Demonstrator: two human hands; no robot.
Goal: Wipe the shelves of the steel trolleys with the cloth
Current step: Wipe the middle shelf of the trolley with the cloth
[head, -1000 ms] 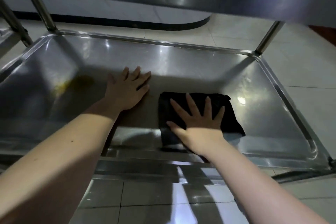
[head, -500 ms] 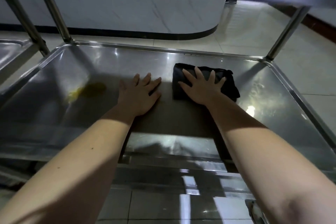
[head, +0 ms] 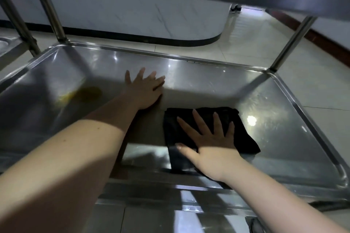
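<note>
Black cloth (head: 244, 134) lies on the steel shelf (head: 284, 119), near its front edge. Right hand (head: 210, 138) presses flat on it, fingers spread. Left hand (head: 145, 91) lies flat and open on the shelf beside it.

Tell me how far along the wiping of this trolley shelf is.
Done: unclear; the shelf shows faint streaks at right. In hand: right hand presses the black cloth flat near the front; left hand rests on bare steel. Left: the yellowish patch at far left.
</note>
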